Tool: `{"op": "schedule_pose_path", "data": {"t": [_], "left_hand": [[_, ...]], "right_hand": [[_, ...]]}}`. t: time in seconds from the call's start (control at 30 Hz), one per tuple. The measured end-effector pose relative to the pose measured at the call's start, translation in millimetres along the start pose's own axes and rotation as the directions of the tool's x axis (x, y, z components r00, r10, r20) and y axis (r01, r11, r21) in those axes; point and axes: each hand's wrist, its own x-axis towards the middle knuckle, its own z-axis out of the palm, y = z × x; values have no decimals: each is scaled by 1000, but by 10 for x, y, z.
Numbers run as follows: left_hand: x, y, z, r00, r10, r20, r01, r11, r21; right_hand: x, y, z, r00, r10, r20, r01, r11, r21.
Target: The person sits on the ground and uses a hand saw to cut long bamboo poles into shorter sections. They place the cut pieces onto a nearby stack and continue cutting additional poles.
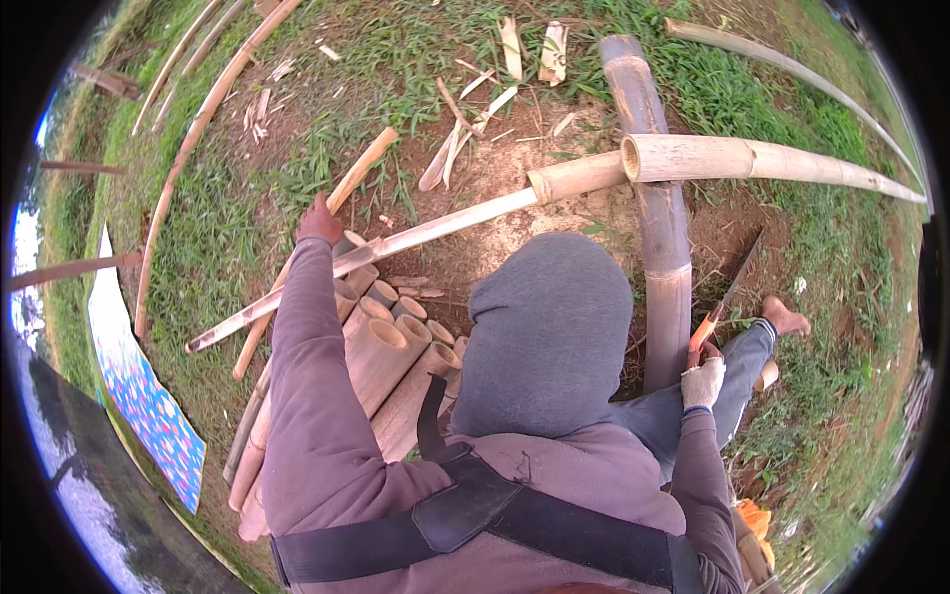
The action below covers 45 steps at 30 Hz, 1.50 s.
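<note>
My left arm reaches out to the left. The bare left hand (317,221) is closed around a narrow bamboo stick (363,170), which slants down toward the lower left. Close by, a long split bamboo pole (435,230) crosses over cut bamboo tubes (380,344) stacked beside me. My right hand (704,381), in a whitish glove, rests by my right leg and grips a handsaw (727,297). The saw's orange handle is in the fingers, its blade pointing up and away to the right.
A thick grey bamboo log (665,252) lies upright in the picture. Across it rests a pale bamboo pole (772,160) running right. Bamboo scraps (554,54) and sawdust (500,213) litter the ground. Long poles (193,148) and a patterned blue sheet (148,406) lie left.
</note>
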Motion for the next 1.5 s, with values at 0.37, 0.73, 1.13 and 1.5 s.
{"op": "schedule_pose_path", "data": {"t": [0.37,0.73,1.13,1.5], "left_hand": [[396,68,-14,933,291,-212,-253,949,189],[-671,3260,-1629,213,916,-341,-827,355,436],[-2175,4746,-1581,-712,580,-397,-695,-495,522],[-613,2913,201,748,664,-16,-655,741,148]], "right_hand": [[-54,-481,-93,997,23,-74,-24,1000,-6],[572,-2631,-829,617,-595,-515,728,680,87],[-52,-1600,-1432,957,-184,-223,162,980,-111],[-2364,1964,-720,253,799,-546,-697,542,470]]}}
